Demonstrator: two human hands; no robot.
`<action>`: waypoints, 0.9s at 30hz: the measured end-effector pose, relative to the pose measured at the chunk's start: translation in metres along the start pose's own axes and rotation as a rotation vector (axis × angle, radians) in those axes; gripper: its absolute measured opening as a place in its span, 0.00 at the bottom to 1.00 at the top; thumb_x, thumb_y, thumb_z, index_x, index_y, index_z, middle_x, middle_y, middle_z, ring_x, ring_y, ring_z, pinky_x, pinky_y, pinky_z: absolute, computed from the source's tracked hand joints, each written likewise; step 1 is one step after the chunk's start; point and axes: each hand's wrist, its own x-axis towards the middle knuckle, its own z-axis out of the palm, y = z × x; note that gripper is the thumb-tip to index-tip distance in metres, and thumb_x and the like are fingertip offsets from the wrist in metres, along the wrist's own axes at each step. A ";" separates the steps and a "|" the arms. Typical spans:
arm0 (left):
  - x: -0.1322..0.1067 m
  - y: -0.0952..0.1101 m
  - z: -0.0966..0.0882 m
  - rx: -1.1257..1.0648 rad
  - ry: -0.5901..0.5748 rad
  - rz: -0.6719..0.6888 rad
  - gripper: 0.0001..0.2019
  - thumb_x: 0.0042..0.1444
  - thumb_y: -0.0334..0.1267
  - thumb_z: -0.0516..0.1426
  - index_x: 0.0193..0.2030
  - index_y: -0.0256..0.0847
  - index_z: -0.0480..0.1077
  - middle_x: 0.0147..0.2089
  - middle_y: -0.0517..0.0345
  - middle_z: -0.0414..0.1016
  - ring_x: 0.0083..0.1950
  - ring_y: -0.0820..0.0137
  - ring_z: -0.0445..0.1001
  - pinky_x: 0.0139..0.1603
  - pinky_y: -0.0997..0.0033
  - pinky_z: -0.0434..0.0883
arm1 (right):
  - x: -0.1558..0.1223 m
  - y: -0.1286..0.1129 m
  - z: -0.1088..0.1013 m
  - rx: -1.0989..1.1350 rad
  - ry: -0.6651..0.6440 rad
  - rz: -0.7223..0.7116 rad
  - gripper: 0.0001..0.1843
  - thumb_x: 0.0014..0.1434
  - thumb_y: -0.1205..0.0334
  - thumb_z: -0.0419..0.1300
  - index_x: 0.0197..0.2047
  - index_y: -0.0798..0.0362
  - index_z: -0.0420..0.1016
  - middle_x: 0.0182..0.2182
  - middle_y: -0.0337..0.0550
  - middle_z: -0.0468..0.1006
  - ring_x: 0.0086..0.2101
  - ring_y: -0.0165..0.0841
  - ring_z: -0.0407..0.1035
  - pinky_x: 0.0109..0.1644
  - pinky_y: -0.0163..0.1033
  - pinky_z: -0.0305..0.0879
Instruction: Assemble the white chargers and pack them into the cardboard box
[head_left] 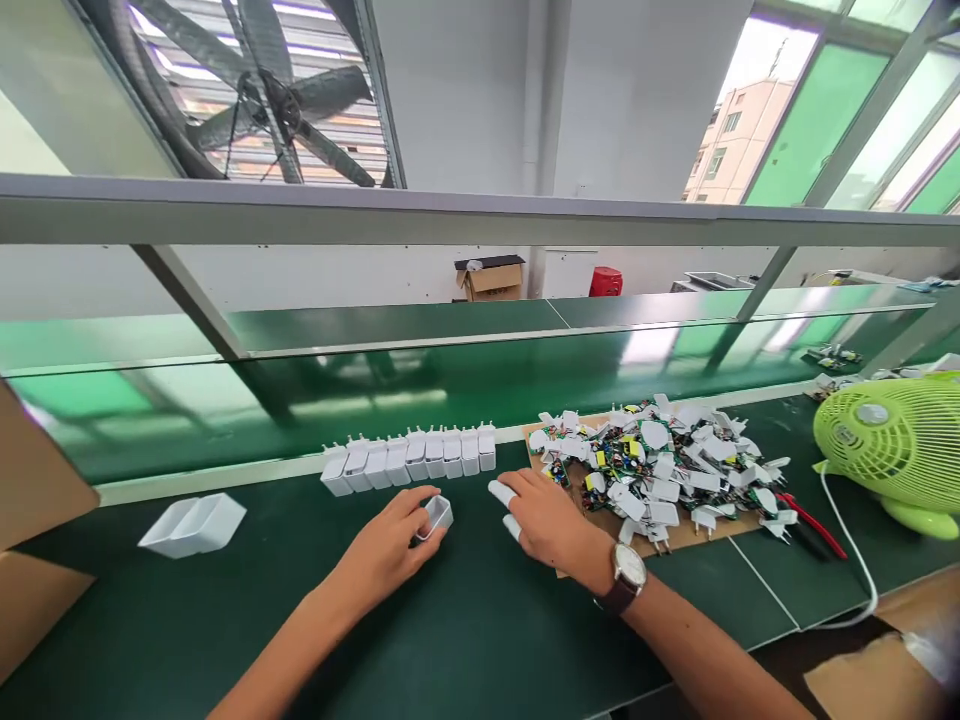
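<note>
My left hand [400,535] grips a small white plastic charger housing [441,514], its hollow side tilted up toward me. Over the green table my right hand [546,520] reaches toward the left edge of a pile of circuit boards with white plug parts [664,470]. White finger covers sit on two of its fingertips, which are apart, and I see nothing between them. Behind my left hand stands a row of white chargers [409,458], side by side, with plug pins up. Two more white housings [193,524] lie together at the left.
Cardboard [701,535] lies under the pile. Red-handled pliers [814,525] rest at its right, beside a green fan [892,440] with a white cord [862,570]. Cardboard boxes [37,460] stand at the left edge. A metal frame bar [480,222] crosses above the table.
</note>
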 end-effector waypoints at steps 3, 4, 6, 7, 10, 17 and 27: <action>0.002 0.001 0.013 -0.034 -0.036 -0.056 0.18 0.66 0.53 0.57 0.30 0.42 0.70 0.56 0.49 0.77 0.41 0.64 0.82 0.37 0.66 0.79 | -0.016 0.029 0.000 -0.183 0.036 0.098 0.20 0.56 0.79 0.62 0.51 0.56 0.79 0.63 0.58 0.71 0.59 0.51 0.65 0.59 0.54 0.68; 0.000 0.001 0.016 -0.048 -0.025 -0.064 0.18 0.66 0.54 0.57 0.32 0.42 0.71 0.56 0.48 0.77 0.42 0.63 0.81 0.37 0.66 0.80 | -0.020 0.037 0.003 -0.236 0.054 0.109 0.19 0.55 0.81 0.62 0.49 0.57 0.80 0.64 0.58 0.70 0.60 0.52 0.64 0.59 0.54 0.68; -0.004 0.001 0.022 -0.070 0.022 -0.036 0.17 0.65 0.54 0.59 0.35 0.42 0.73 0.58 0.47 0.76 0.51 0.58 0.80 0.43 0.62 0.81 | -0.025 0.049 0.010 -0.300 0.088 0.100 0.17 0.56 0.81 0.62 0.46 0.57 0.80 0.63 0.58 0.71 0.61 0.53 0.64 0.58 0.54 0.69; -0.007 0.001 0.024 -0.076 0.043 -0.007 0.16 0.64 0.53 0.60 0.36 0.42 0.73 0.60 0.46 0.76 0.55 0.56 0.78 0.47 0.60 0.81 | -0.027 0.053 0.012 -0.310 0.098 0.087 0.17 0.56 0.81 0.62 0.45 0.56 0.81 0.61 0.58 0.73 0.60 0.52 0.66 0.57 0.54 0.70; -0.016 -0.002 0.027 -0.089 0.064 0.057 0.12 0.65 0.49 0.60 0.40 0.43 0.74 0.64 0.45 0.74 0.61 0.54 0.74 0.53 0.57 0.80 | -0.025 0.061 0.011 -0.306 0.115 0.065 0.16 0.57 0.81 0.61 0.45 0.55 0.81 0.57 0.56 0.76 0.55 0.49 0.69 0.55 0.52 0.71; -0.019 -0.002 0.026 -0.136 0.172 0.048 0.08 0.69 0.41 0.57 0.42 0.41 0.75 0.61 0.45 0.75 0.56 0.58 0.75 0.51 0.59 0.78 | -0.006 0.024 0.018 -0.247 0.205 0.040 0.12 0.61 0.74 0.62 0.47 0.56 0.79 0.47 0.55 0.79 0.44 0.45 0.72 0.48 0.49 0.69; -0.026 0.001 0.022 -0.236 0.110 -0.033 0.17 0.61 0.49 0.65 0.51 0.42 0.74 0.65 0.43 0.71 0.59 0.55 0.73 0.54 0.55 0.79 | 0.007 -0.015 0.000 0.136 -0.093 0.047 0.47 0.58 0.44 0.70 0.71 0.59 0.60 0.55 0.59 0.74 0.53 0.53 0.70 0.56 0.56 0.70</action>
